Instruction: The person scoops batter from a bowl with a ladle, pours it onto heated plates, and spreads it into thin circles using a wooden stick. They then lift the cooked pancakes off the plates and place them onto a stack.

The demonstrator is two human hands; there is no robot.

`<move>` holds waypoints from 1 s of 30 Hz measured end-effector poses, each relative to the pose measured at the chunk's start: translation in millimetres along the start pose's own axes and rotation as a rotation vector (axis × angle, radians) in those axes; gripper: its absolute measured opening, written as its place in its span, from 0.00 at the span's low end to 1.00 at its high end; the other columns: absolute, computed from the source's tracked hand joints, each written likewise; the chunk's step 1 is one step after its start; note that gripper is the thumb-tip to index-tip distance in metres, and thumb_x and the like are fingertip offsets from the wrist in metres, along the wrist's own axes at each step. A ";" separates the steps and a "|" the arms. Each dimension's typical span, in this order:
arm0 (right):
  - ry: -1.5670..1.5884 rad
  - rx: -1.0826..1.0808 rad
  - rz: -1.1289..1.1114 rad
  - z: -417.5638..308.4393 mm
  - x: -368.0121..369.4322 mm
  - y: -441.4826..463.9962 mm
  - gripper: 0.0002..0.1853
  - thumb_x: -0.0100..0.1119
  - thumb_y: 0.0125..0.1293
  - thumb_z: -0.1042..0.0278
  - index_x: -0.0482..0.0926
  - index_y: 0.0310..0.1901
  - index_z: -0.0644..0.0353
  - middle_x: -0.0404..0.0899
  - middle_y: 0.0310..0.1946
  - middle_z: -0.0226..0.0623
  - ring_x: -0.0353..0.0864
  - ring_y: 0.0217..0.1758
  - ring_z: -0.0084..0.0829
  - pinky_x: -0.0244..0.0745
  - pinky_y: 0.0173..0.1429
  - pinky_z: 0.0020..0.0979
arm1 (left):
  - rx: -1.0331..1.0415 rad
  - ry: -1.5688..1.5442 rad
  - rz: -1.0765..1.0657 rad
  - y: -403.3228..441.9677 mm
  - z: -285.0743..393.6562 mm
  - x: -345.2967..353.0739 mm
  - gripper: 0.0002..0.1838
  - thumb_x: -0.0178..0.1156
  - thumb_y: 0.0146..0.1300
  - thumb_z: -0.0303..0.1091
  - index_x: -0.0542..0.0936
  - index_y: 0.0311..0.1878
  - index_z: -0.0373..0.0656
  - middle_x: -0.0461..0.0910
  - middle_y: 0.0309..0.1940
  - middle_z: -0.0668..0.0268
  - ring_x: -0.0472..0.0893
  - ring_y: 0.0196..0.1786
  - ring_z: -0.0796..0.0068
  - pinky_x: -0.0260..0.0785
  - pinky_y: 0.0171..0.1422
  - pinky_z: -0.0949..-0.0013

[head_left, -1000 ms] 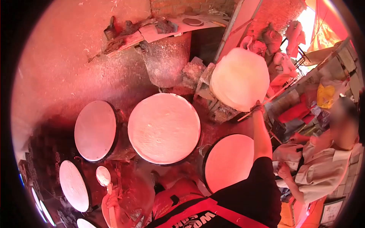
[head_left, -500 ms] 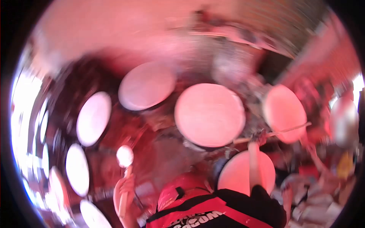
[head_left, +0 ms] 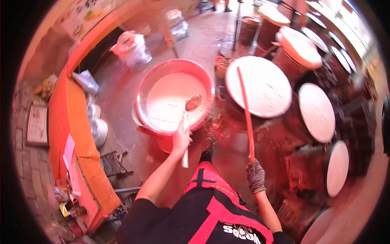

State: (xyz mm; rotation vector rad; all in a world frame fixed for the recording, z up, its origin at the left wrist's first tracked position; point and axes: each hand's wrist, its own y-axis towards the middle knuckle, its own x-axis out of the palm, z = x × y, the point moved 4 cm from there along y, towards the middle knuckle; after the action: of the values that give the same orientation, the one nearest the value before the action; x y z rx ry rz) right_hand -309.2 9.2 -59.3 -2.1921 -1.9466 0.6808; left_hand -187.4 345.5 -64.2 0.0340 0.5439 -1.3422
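Note:
My bare left hand (head_left: 181,139) is closed around the pale handle of a ladle (head_left: 193,103). The ladle's bowl hangs over a large round pot (head_left: 209,81) that holds a pale, batter-like liquid (head_left: 170,95). I cannot tell whether the bowl touches the liquid. My right hand (head_left: 255,177), in a grey knitted glove, grips the lower end of a long thin stick (head_left: 247,116). In my view the stick points forward, and its far end overlaps a large round white disc (head_left: 264,87). Whether it touches the disc is unclear.
More round white discs (head_left: 317,112) (head_left: 338,168) curve along the right side. An orange-covered counter (head_left: 73,118) runs down the left. Plastic-wrapped bundles (head_left: 132,46) stand on the floor near the back. A folding stool (head_left: 111,164) sits beside the counter.
My view has swung from the ring of white discs to the pot. The ladle, upright at the left before, is now over the pot. The stick, sideways before, now points forward.

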 end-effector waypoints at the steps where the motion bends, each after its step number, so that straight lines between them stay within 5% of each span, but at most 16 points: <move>1: -0.152 -0.055 -0.056 7.3 26.3 35.6 0.18 0.47 0.65 0.63 0.69 0.56 0.56 0.77 0.27 0.37 0.76 0.25 0.31 0.71 0.30 0.32 | 0.110 0.284 0.172 36.2 -16.2 -25.1 0.19 0.44 0.63 0.29 0.64 0.57 0.38 0.72 0.30 0.56 0.74 0.29 0.65 0.69 0.31 0.67; 4: -0.534 -0.537 -0.163 -23.7 87.2 104.1 0.22 0.47 0.64 0.62 0.65 0.59 0.56 0.77 0.37 0.47 0.78 0.34 0.46 0.73 0.38 0.42 | 0.511 0.927 0.113 136.8 -53.3 -57.8 0.22 0.47 0.58 0.25 0.67 0.58 0.43 0.73 0.33 0.53 0.75 0.39 0.57 0.69 0.41 0.60; 7: -0.575 -0.606 -0.285 -63.8 154.6 158.1 0.24 0.45 0.64 0.64 0.60 0.62 0.54 0.76 0.42 0.51 0.77 0.37 0.51 0.71 0.39 0.47 | 0.835 1.318 -0.291 190.8 -61.1 -75.3 0.17 0.47 0.59 0.28 0.70 0.52 0.39 0.72 0.29 0.55 0.76 0.33 0.61 0.70 0.37 0.61; 8: -0.597 -0.631 -0.320 -80.5 175.9 179.9 0.24 0.44 0.64 0.65 0.59 0.63 0.53 0.75 0.42 0.51 0.76 0.37 0.53 0.71 0.40 0.48 | 0.868 1.290 -0.225 209.6 -63.6 -88.0 0.15 0.44 0.62 0.30 0.71 0.50 0.37 0.71 0.27 0.57 0.75 0.29 0.62 0.70 0.33 0.62; 11: -0.749 -0.552 -0.419 -105.7 235.2 230.4 0.27 0.42 0.64 0.67 0.53 0.65 0.51 0.75 0.42 0.53 0.77 0.37 0.53 0.71 0.39 0.48 | 0.265 1.124 0.101 226.5 -96.1 -92.2 0.13 0.43 0.64 0.32 0.71 0.48 0.37 0.71 0.24 0.58 0.76 0.29 0.61 0.70 0.31 0.64; 12: -0.838 -0.472 -0.450 -104.2 257.5 250.9 0.28 0.41 0.64 0.68 0.51 0.66 0.50 0.75 0.42 0.53 0.77 0.37 0.53 0.71 0.39 0.48 | -0.159 0.637 0.234 239.0 -158.0 -71.9 0.13 0.41 0.66 0.36 0.72 0.44 0.39 0.69 0.19 0.61 0.74 0.23 0.63 0.68 0.24 0.64; 13: -0.905 -0.412 -0.478 -98.3 268.9 265.3 0.29 0.41 0.63 0.67 0.50 0.66 0.50 0.75 0.42 0.53 0.77 0.37 0.53 0.71 0.38 0.48 | -0.388 0.258 0.156 233.0 -131.3 -53.9 0.15 0.38 0.67 0.38 0.70 0.41 0.37 0.66 0.17 0.61 0.71 0.18 0.65 0.67 0.20 0.65; 16: -1.072 -0.269 -0.564 -76.6 287.3 295.6 0.32 0.41 0.62 0.67 0.45 0.68 0.48 0.74 0.42 0.55 0.77 0.36 0.51 0.71 0.37 0.47 | -0.938 -0.955 -0.033 233.5 -120.2 15.3 0.12 0.35 0.67 0.37 0.63 0.32 0.41 0.60 0.14 0.67 0.61 0.10 0.75 0.59 0.13 0.72; 18: -0.878 -0.449 -0.533 -70.3 273.5 285.1 0.33 0.42 0.61 0.69 0.44 0.68 0.48 0.74 0.41 0.56 0.77 0.35 0.51 0.71 0.36 0.47 | -1.165 -1.801 -0.171 246.9 -114.5 48.3 0.11 0.34 0.65 0.33 0.58 0.25 0.47 0.56 0.12 0.73 0.55 0.08 0.83 0.52 0.09 0.79; 23: -0.889 -0.336 -0.631 -109.6 202.4 229.6 0.37 0.44 0.58 0.76 0.43 0.68 0.49 0.75 0.36 0.56 0.77 0.31 0.51 0.69 0.32 0.47 | -0.795 -1.824 0.067 234.1 -10.7 35.9 0.09 0.37 0.65 0.34 0.63 0.29 0.44 0.58 0.14 0.75 0.56 0.10 0.86 0.52 0.09 0.82; 24: -0.883 -0.379 -0.611 -118.8 189.9 219.6 0.38 0.45 0.57 0.76 0.43 0.68 0.49 0.75 0.34 0.56 0.77 0.29 0.50 0.68 0.30 0.47 | -0.639 -1.896 -0.015 233.2 2.8 29.0 0.09 0.42 0.64 0.34 0.65 0.34 0.37 0.60 0.15 0.73 0.61 0.13 0.85 0.58 0.14 0.82; 30: -0.712 -0.744 -0.510 -127.1 138.0 203.5 0.32 0.45 0.64 0.67 0.46 0.68 0.49 0.75 0.27 0.54 0.74 0.19 0.50 0.64 0.21 0.45 | -0.278 -1.884 -0.088 166.4 152.1 -25.1 0.14 0.38 0.69 0.42 0.65 0.36 0.42 0.59 0.17 0.74 0.59 0.15 0.87 0.55 0.15 0.85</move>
State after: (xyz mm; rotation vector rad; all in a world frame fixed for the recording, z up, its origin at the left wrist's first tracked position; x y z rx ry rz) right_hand -62.8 135.4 -58.6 -1.6752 -3.4137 0.7983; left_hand 17.7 359.2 31.9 -1.3467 -0.8894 -0.8459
